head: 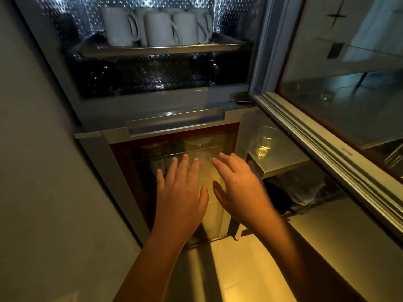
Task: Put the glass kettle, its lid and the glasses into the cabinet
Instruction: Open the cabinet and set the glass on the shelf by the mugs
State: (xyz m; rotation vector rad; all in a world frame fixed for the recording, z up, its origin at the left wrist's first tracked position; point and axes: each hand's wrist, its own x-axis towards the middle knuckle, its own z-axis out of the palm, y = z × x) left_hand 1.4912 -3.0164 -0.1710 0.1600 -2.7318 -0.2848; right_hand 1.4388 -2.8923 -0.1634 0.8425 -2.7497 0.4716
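Observation:
My left hand [182, 188] and my right hand [237, 184] are stretched out side by side, fingers straight and spread, in front of the lower cabinet door [174, 149] with its dark glass pane. Neither hand holds anything. A clear drinking glass [266, 141] stands upright on a steel shelf [283, 162] to the right of the lower cabinet, a little beyond my right hand. The upper cabinet compartment [152, 73] is open. No kettle or lid shows clearly; dim shapes lie behind the lower door's glass.
Several white mugs [157, 27] stand on a metal tray shelf [161, 49] in the upper compartment. The upper cabinet's glass door [340, 101] swings out on the right, over the steel shelf. A plain wall [39, 149] closes the left side.

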